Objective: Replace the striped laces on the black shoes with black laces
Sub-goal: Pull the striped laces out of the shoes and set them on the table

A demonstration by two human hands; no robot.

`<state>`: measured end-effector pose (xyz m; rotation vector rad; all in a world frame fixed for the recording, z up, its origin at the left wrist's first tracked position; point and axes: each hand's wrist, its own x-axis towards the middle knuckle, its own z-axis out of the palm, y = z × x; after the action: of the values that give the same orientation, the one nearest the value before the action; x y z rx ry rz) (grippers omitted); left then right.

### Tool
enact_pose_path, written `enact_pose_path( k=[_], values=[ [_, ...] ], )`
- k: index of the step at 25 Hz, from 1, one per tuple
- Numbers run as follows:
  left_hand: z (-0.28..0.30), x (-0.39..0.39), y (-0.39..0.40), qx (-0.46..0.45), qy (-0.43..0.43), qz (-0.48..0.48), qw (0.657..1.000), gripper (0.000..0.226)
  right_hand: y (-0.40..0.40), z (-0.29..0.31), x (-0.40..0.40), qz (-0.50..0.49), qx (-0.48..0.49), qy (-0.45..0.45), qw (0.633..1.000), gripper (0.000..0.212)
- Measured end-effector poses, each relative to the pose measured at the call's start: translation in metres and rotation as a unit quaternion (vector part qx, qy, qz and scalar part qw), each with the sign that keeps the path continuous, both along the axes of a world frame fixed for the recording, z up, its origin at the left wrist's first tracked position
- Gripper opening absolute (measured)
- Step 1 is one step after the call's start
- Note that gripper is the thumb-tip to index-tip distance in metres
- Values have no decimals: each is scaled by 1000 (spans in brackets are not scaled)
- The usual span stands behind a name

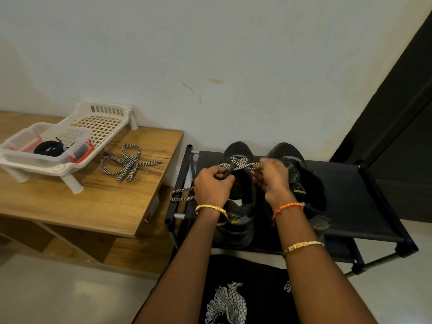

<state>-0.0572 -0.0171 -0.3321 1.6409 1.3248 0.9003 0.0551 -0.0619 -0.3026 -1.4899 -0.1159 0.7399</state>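
Note:
Two black shoes stand side by side on a black rack (346, 206). The left shoe (238, 206) still carries a black-and-white striped lace (238, 163) crossed over its front eyelets. My left hand (211, 185) pinches that lace at the shoe's left side, and a loose loop of the lace (180, 195) hangs off to the left. My right hand (273, 181) grips the lace on the shoe's right side. The right shoe (301, 183) has no lace in it. Another striped lace (127, 162) lies in a bundle on the wooden table (70, 206).
A white plastic basket (102, 125) sits at the back of the table, with a clear box (46, 146) on it holding a dark coiled item, perhaps black laces. A wall rises behind the rack. A dark panel stands at the right.

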Motion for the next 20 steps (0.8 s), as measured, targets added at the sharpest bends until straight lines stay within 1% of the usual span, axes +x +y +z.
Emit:
enact_pose_path(
  k=[1,2,3,4,5,6,7,10,13,14,15,16,17,18,19,20],
  values=[
    [0,0,1,-5,-6,-3,1000,21,-1,1,-1,23,-9,-117,993,16],
    [-1,1,1,-10,-14,-6,1000,20,-3,2,-4,56,-35,-258,964,18],
    [-1,1,1,-14,-21,-8,1000,18,-4,2,-6,94,-77,-391,912,17],
    [0,1,1,-17,-27,-8,999,16,-5,0,-9,135,-129,-490,852,15],
    [0,1,1,-18,-30,-7,999,15,-5,-3,-13,178,-179,-541,802,16],
    [1,1,1,-17,-32,-6,999,16,-5,-7,-16,213,-217,-553,776,18],
    [1,1,1,-17,-33,-7,999,17,-4,-11,-18,229,-238,-545,771,21],
    [1,1,0,-16,-32,-5,999,19,-2,-13,-19,221,-241,-542,774,23],
    [1,1,1,-12,-20,-1,1000,16,-2,-14,-17,193,-196,-552,787,13],
    [1,1,2,-12,-19,-1,1000,15,-3,-14,-16,174,-180,-555,794,8],
    [1,1,2,-13,-19,0,1000,15,-3,-14,-14,152,-156,-538,814,4],
    [1,1,2,-13,-18,0,1000,15,-3,-12,-13,124,-126,-499,848,5],
    [1,1,2,-13,-16,1,1000,17,-3,-9,-11,92,-87,-436,891,11],
    [1,1,1,-11,-14,2,1000,18,-4,-6,-8,56,-33,-355,933,17],
    [1,1,1,-11,-12,3,1000,18,-5,-3,-6,22,26,-258,966,21],
    [2,0,1,-11,-11,3,1000,17,-6,0,-3,-14,79,-154,985,23]
  ],
)
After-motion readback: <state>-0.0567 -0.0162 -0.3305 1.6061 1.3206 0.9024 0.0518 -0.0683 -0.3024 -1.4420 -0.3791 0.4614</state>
